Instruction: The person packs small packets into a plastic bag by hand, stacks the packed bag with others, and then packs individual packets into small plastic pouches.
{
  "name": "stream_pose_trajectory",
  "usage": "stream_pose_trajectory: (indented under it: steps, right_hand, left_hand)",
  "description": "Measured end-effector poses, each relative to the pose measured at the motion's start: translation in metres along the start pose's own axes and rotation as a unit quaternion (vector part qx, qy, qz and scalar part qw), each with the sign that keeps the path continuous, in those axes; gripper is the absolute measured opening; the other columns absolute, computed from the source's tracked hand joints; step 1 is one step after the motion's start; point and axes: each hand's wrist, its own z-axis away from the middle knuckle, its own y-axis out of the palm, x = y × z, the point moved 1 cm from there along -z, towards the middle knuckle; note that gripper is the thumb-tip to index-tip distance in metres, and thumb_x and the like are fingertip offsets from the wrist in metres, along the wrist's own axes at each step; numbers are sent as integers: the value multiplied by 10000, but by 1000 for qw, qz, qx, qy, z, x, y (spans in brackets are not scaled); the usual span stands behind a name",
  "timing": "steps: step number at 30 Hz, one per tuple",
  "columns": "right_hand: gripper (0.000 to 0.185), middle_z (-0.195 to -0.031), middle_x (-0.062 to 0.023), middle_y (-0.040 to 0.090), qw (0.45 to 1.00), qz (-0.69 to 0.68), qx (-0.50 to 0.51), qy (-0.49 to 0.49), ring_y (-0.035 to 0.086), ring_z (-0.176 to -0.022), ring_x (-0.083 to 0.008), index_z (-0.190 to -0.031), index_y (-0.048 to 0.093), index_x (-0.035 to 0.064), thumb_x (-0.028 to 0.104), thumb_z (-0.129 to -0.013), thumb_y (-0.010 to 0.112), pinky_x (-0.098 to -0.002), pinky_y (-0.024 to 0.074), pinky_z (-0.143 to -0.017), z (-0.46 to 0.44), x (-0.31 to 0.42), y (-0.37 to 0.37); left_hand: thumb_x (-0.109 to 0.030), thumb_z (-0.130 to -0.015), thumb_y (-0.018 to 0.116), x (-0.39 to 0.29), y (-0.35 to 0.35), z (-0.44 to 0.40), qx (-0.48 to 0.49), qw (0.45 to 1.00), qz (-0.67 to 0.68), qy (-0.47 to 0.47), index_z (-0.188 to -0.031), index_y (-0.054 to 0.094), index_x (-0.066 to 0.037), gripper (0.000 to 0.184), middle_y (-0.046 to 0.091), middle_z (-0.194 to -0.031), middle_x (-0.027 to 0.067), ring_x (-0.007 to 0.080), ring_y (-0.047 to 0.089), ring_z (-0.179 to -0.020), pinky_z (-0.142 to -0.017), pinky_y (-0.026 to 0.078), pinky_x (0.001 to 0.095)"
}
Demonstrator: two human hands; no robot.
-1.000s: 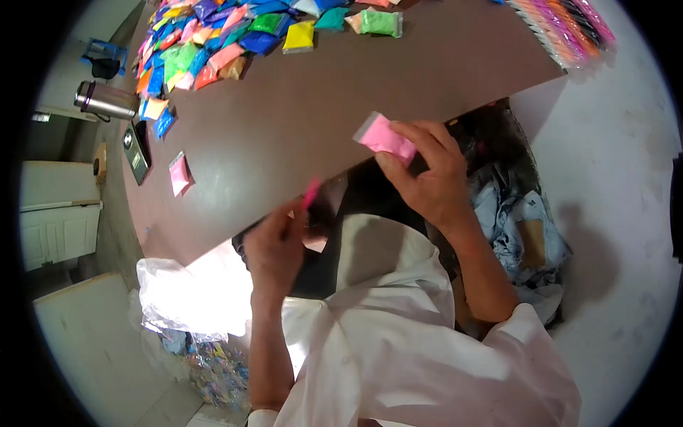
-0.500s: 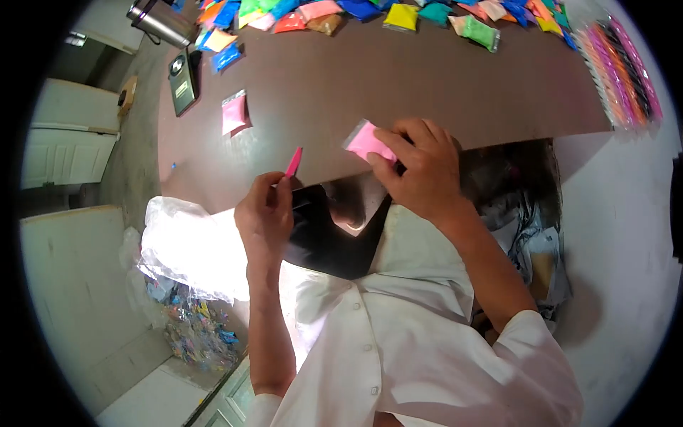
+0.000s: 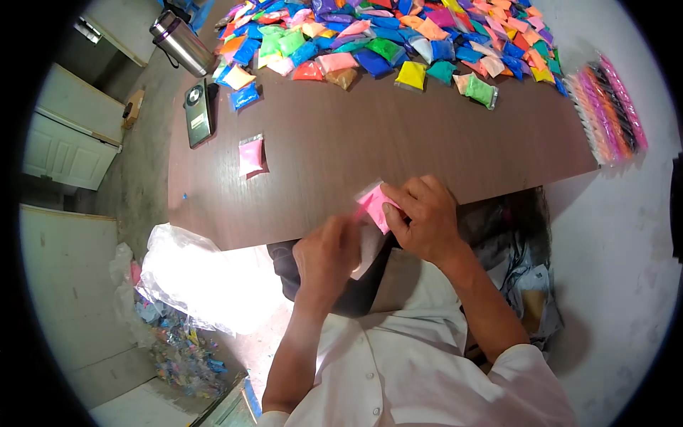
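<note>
My right hand [image 3: 425, 219] is closed on a small clear packet of pink stuff [image 3: 383, 205], held up near the table's front edge. Thumb and fingers pinch the packet from its right side. My left hand [image 3: 329, 255], slightly blurred, is closed on a slim pink pointed tool [image 3: 362, 211]. That tool reaches the packet's left edge; whether it touches or cuts the packet I cannot tell. Another pink packet [image 3: 250, 156] lies flat on the table, ahead and to the left of both hands.
A heap of colourful packets [image 3: 384, 50] covers the far side of the brown table [image 3: 320, 142]. At left stand a steel flask [image 3: 182, 44] and a dark phone-like device [image 3: 199, 114]. Bagged coloured sticks [image 3: 612, 110] lie at right. A bag of scraps [image 3: 181, 345] sits low at left.
My left hand has moved right, bringing the pink tool to the packet in my right hand. The view has tilted up, showing more of the packet heap.
</note>
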Motion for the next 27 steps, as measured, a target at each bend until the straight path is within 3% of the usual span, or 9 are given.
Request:
stream_pose_trajectory:
  steps: [4, 7, 15, 18, 21, 23, 25, 26, 27]
  right_hand:
    - [231, -840, -41, 612, 1000, 4, 0, -1, 591, -847, -272, -1073, 791, 94, 177, -858, 767, -417, 506, -772, -1, 1, -1]
    - [216, -832, -40, 611, 1000, 2, -9, -1, 594, -842, -269, -1061, 792, 90, 167, -861, 762, -416, 504, -779, 0, 2, 1]
    - [170, -831, -40, 620, 1000, 2, -24, -7, 594, -833, -260, -1027, 796, 84, 130, -873, 739, -414, 480, -757, 2, 2, 2]
    - [175, -829, -40, 619, 999, 0, -33, -9, 595, -831, -257, -1025, 796, 81, 126, -863, 749, -415, 480, -758, 3, 1, 4]
    - [197, -826, -25, 643, 999, 3, -41, -10, 597, -807, -245, -1051, 815, 101, 109, -860, 766, -393, 499, -738, 3, 0, 4]
    - [198, -827, -28, 646, 999, 0, -41, -7, 599, -803, -249, -1051, 816, 104, 117, -860, 768, -397, 503, -731, 3, 0, 3]
    - [198, -828, -31, 649, 999, -2, -40, -5, 601, -798, -252, -1051, 816, 107, 125, -859, 770, -401, 507, -724, 4, -1, 5]
    - [192, -835, -24, 642, 999, -4, -44, 9, 601, -810, -256, -1035, 811, 119, 134, -849, 770, -404, 500, -732, 4, -2, 8]
    - [185, -841, -17, 636, 999, -6, -49, 22, 601, -823, -260, -1020, 806, 131, 144, -839, 770, -408, 493, -739, 4, -2, 9]
  left_hand:
    - [-107, -964, 772, 17, -6, -11, -15, 997, -64, -44, -965, 725, -59, 67, 723, -735, 147, 292, 743, -644, -588, 551, 373]
    - [-130, -982, 753, 11, -7, -6, -15, 999, -36, 12, -941, 722, -77, 73, 716, -717, 135, 305, 738, -639, -584, 553, 379]
    - [-138, -977, 765, 9, -4, 3, 10, 995, -95, -14, -915, 711, -83, 99, 704, -700, 131, 302, 725, -618, -569, 547, 394]
    - [-185, -963, 774, 25, -22, -1, -50, 995, -77, -46, -971, 746, -88, 101, 740, -764, 135, 330, 738, -674, -600, 562, 410]
    - [-175, -962, 776, 29, -38, -7, -20, 987, 17, -156, -972, 743, -76, 104, 748, -780, 137, 319, 746, -684, -600, 555, 399]
    - [-166, -963, 773, 29, -36, -5, -3, 987, 17, -163, -972, 749, -74, 95, 753, -792, 142, 310, 751, -687, -610, 556, 391]
    - [-141, -952, 763, 20, -28, 5, 62, 991, 49, -108, -961, 751, -77, 66, 754, -794, 146, 320, 749, -692, -628, 565, 408]
    - [-51, -946, 765, 13, -24, 10, 101, 992, 60, -52, -952, 746, -18, 39, 738, -748, 158, 227, 735, -641, -612, 543, 336]
    - [-46, -934, 766, 10, -16, 18, 132, 988, 79, 4, -945, 743, -17, 39, 731, -749, 162, 232, 739, -651, -626, 547, 336]
